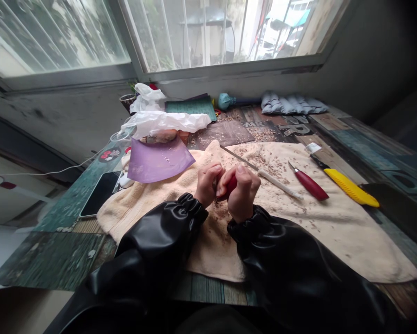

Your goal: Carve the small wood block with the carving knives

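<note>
My left hand (207,183) and my right hand (242,191) are pressed together over a cream towel (334,227) strewn with wood shavings. The right hand is closed round a red-handled tool (231,184), probably a carving knife. The left hand is curled shut on a small piece that its fingers hide. Both arms wear shiny black sleeves. To the right on the towel lie a second red-handled knife (309,184), a long thin pale stick (280,184) and a yellow utility knife (349,186).
A purple sheet (158,160) and a white plastic bag (166,121) lie at the back left, with a black phone (100,193) at the left edge. A green cutting mat (191,106), a teal object and grey padded cloth (292,104) sit under the window.
</note>
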`<state>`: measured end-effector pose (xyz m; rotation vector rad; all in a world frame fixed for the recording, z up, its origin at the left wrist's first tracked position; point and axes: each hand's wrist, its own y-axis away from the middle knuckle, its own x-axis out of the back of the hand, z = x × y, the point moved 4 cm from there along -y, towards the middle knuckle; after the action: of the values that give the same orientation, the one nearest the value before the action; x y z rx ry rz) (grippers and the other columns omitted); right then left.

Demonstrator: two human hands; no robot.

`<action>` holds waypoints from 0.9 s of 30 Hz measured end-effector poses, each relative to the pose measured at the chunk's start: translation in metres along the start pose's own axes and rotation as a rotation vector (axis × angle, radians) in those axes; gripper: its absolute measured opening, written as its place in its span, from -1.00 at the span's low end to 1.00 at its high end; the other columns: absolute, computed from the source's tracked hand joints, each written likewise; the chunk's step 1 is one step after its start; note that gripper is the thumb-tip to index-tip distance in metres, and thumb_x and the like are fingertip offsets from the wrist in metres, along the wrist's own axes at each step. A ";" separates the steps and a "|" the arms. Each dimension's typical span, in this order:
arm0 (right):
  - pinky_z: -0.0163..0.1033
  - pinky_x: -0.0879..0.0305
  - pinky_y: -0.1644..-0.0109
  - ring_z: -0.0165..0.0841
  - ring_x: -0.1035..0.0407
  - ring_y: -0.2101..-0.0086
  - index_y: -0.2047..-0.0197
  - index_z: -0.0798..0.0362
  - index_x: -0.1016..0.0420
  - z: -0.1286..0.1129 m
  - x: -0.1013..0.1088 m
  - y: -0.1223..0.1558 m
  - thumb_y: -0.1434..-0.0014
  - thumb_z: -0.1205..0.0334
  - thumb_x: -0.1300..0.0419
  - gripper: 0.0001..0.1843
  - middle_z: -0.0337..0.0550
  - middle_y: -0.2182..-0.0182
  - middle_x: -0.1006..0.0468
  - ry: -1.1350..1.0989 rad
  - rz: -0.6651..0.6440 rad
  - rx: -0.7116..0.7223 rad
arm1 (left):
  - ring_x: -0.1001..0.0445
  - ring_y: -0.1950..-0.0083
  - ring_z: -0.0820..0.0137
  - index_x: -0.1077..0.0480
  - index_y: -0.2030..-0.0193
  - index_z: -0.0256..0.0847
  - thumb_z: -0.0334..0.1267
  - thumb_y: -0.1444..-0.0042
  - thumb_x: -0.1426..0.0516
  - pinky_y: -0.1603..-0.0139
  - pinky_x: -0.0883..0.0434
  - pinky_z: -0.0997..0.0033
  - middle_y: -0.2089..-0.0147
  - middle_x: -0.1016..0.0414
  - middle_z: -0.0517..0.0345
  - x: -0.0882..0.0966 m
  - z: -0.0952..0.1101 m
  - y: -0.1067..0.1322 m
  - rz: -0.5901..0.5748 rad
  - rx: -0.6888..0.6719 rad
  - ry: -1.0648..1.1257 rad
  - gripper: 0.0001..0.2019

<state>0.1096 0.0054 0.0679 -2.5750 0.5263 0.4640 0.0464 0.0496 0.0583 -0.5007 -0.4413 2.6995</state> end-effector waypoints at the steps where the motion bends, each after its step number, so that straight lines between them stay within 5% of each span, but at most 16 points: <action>1: -0.32 -0.02 0.67 -0.50 -0.10 0.76 0.72 0.04 -0.24 0.000 0.000 0.000 -0.13 0.15 0.09 -0.57 -0.34 0.83 -0.19 -0.003 0.001 0.001 | 0.07 0.71 0.59 0.01 0.75 -0.21 -0.27 -0.01 0.03 0.67 0.12 0.43 0.77 0.08 0.31 0.000 0.000 0.000 -0.001 0.000 -0.001 -0.65; 13: -0.30 -0.04 0.64 -0.49 -0.11 0.74 0.69 0.02 -0.26 0.001 0.004 0.008 -0.14 0.17 0.10 -0.59 -0.33 0.82 -0.18 0.045 0.045 0.114 | 0.07 0.71 0.61 0.02 0.72 -0.21 -0.25 -0.03 0.04 0.67 0.11 0.45 0.77 0.06 0.34 -0.002 -0.004 -0.002 -0.095 0.008 0.053 -0.65; 27: -0.35 -0.05 0.67 -0.54 -0.09 0.76 0.70 0.06 -0.26 0.001 0.004 0.004 -0.14 0.15 0.10 -0.57 -0.37 0.83 -0.18 0.083 0.084 0.042 | -0.05 0.62 0.56 -0.05 0.71 -0.23 -0.26 -0.05 0.08 0.57 -0.01 0.44 0.69 -0.04 0.28 0.000 -0.002 0.000 -0.076 -0.066 -0.075 -0.67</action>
<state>0.1111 0.0014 0.0636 -2.5485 0.6680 0.3712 0.0470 0.0503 0.0569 -0.3934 -0.5598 2.6445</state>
